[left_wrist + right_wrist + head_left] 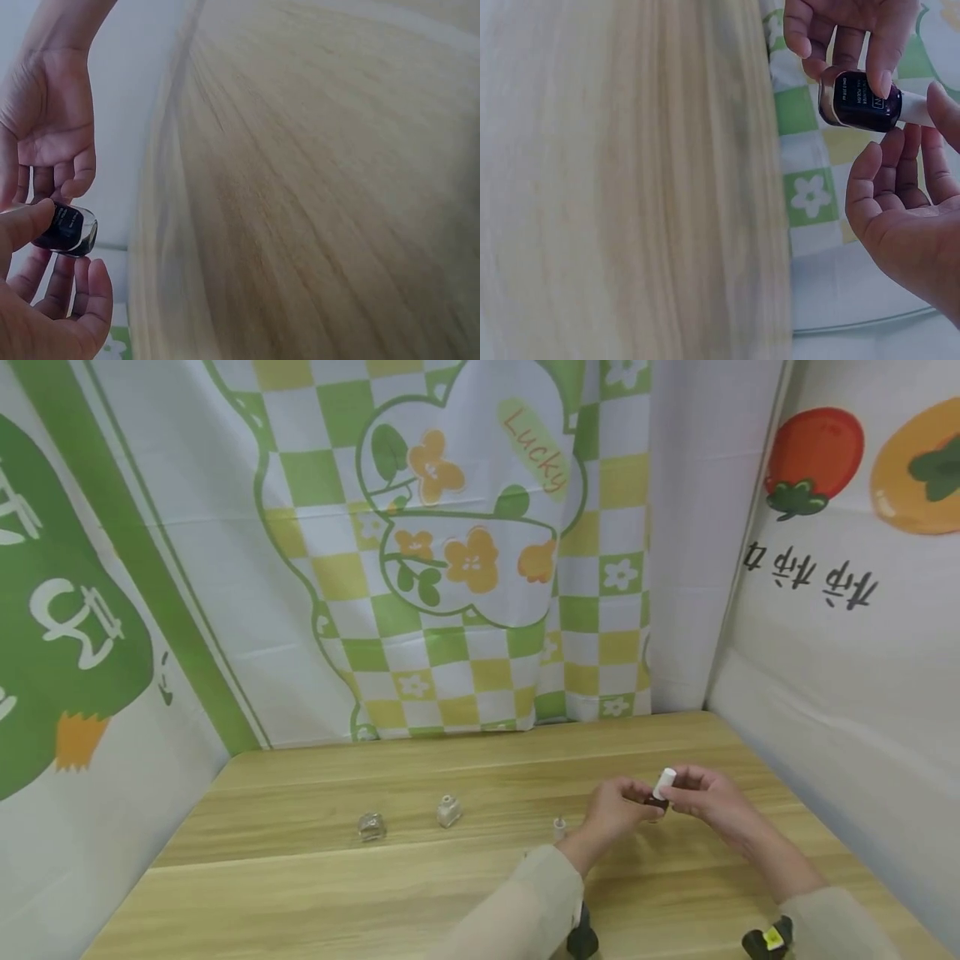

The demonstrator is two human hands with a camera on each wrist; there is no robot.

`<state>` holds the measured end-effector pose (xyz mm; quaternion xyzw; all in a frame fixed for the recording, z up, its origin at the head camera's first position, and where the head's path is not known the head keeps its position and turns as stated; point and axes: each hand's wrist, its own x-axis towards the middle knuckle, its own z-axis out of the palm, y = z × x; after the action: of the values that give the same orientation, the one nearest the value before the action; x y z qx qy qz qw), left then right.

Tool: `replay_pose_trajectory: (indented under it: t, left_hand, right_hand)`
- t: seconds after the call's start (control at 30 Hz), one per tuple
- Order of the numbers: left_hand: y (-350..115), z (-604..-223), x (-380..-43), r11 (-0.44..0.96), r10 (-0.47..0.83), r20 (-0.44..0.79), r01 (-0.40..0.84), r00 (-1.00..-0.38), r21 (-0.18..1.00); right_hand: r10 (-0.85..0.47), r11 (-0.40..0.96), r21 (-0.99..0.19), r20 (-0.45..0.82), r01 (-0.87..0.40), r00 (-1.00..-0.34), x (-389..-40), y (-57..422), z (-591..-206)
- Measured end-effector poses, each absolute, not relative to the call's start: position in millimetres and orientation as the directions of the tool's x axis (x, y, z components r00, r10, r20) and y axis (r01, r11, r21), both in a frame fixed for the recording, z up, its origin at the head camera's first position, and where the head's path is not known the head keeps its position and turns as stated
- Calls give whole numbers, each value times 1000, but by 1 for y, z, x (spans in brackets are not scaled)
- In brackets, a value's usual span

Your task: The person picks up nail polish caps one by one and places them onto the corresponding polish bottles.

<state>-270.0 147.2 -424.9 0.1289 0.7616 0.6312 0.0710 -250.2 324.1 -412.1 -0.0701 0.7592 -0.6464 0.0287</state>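
A dark nail polish bottle with a white cap is held above the right part of the table. My left hand grips the glass body, its thumb lying across the printed label in the right wrist view. From the other side my right hand pinches the white cap between thumb and fingers. The cap sits on the bottle's neck, and the bottle tilts. Just left of my left wrist stands a small white piece with a narrow tip, its lower part partly hidden by the sleeve.
Two small clear glass bottles stand on the wooden table, one squat bottle at the left and a pale bottle nearer the middle. A checkered curtain hangs behind the far edge. White printed cloth walls flank both sides.
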Motion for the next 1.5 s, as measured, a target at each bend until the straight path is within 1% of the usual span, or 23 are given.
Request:
replay_pose_trajectory:
  t: [0.1, 0.33, 0.53, 0.77, 1.0, 1.3, 1.5]
  left_hand:
    - [151, -428, -272, 186, 275, 50, 104, -960, 977]
    - [157, -437, -277, 213, 270, 84, 145, -959, 966]
    - [160, -440, -278, 252, 260, 72, 140, -963, 958]
    - [161, -443, -279, 274, 277, 58, 137, -959, 952]
    - [161, -446, -279, 294, 277, 55, 139, -959, 945]
    - [161, -448, -280, 318, 271, 85, 173, -959, 932]
    - [163, -447, -281, 326, 270, 65, 155, -961, 933]
  right_hand:
    - [-137, 166, -985, 32, -55, -990, -254, 328, -417]
    - [-117, 204, -978, 8, -32, -993, -258, 331, -425]
    - [-102, 239, -971, 1, -25, -995, -259, 330, -428]
    - [-83, 292, -956, -14, -11, -996, -259, 327, -431]
    - [-96, 318, -947, -1, -29, -995, -259, 326, -434]
    - [-102, 357, -934, -13, -24, -995, -259, 327, -435]
    - [-103, 350, -936, -13, -24, -995, -259, 326, -434]
